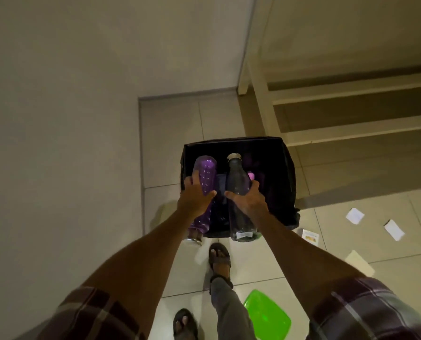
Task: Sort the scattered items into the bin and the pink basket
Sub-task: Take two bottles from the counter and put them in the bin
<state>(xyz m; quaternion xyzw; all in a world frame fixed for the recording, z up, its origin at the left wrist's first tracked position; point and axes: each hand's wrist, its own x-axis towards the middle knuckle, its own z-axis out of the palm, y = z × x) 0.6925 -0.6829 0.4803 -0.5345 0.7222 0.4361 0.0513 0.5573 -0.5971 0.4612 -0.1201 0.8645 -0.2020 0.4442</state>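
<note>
Holding two bottles, fingers clamped, purple bottle (203, 179) in left hand (196, 196), dark bottle (239, 192) in right hand (248, 200), we risk one slipping outside the bin (286, 173).

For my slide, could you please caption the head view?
Left hand holds purple bottle, right hand dark bottle, over black bin.

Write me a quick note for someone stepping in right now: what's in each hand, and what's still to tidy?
Left hand: holds a purple bottle over the black bin.
Right hand: holds a dark bottle over the same bin.
Done: a few purple things already lie inside.
Left: drop both bottles in, then gather the paper scraps, small box and green lid on the floor. Pink basket not in view.
</note>
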